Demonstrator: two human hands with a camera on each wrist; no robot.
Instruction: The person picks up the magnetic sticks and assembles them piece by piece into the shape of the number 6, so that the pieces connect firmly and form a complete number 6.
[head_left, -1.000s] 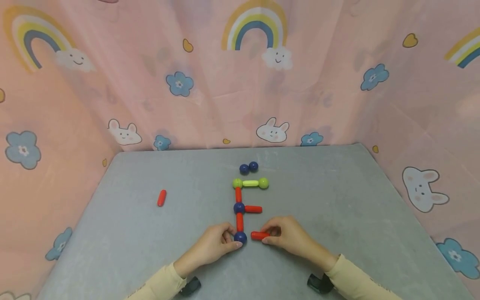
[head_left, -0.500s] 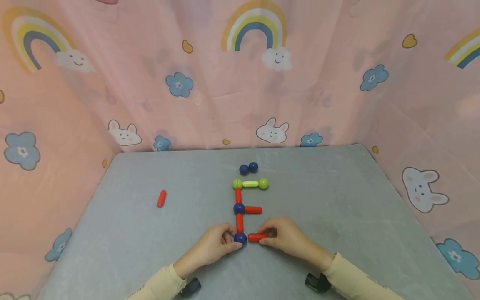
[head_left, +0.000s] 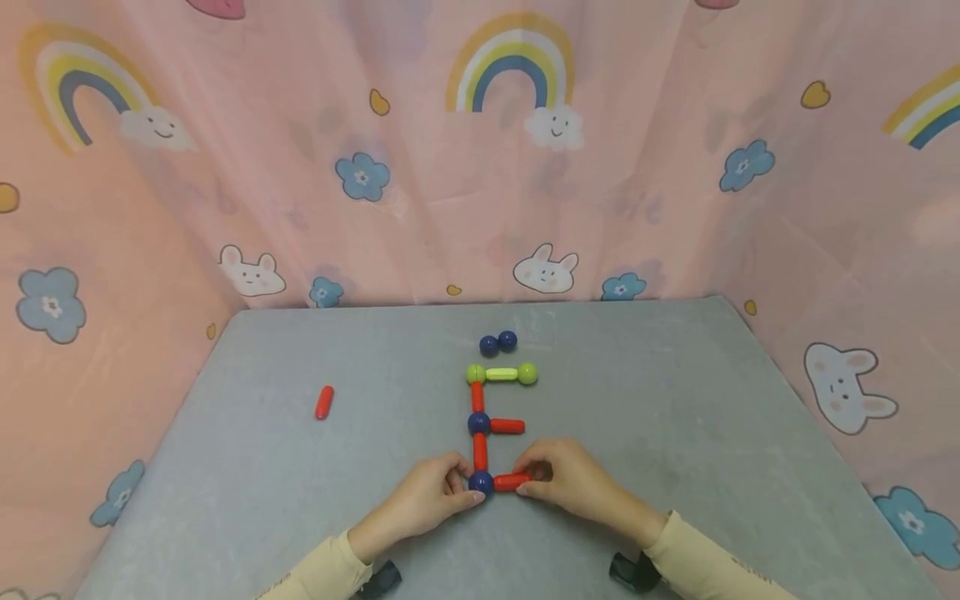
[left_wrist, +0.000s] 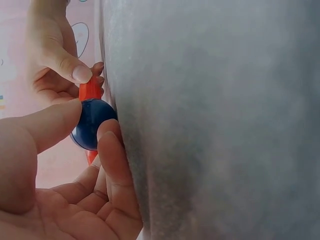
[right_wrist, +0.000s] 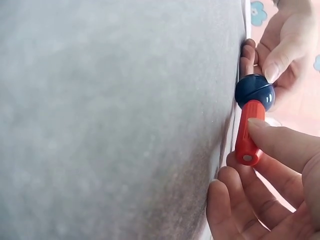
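Note:
My left hand (head_left: 430, 493) pinches a dark blue ball (head_left: 481, 482) between thumb and fingers at the near end of a ball-and-rod figure. With my right hand (head_left: 573, 486) I grip a red rod (right_wrist: 249, 131) by thumb and fingers, its inner end against that ball. From the ball another red rod (head_left: 480, 452) runs away from me to a second blue ball (head_left: 478, 423), which has a red side rod (head_left: 507, 426) pointing right. Farther up, a third upright red rod (head_left: 477, 397) meets a green ball (head_left: 476, 373), joined by a light green rod (head_left: 501, 374) to another green ball (head_left: 527, 373).
Two loose blue balls (head_left: 498, 342) lie side by side beyond the figure. A single red rod (head_left: 324, 402) lies at the left on the grey table (head_left: 637, 392). Pink patterned cloth (head_left: 420, 217) hangs behind and along both sides.
My right hand has moved left with the red rod, closing the gap until it meets the near blue ball. The left hand keeps its hold on the ball. The head view tilts slightly upward.

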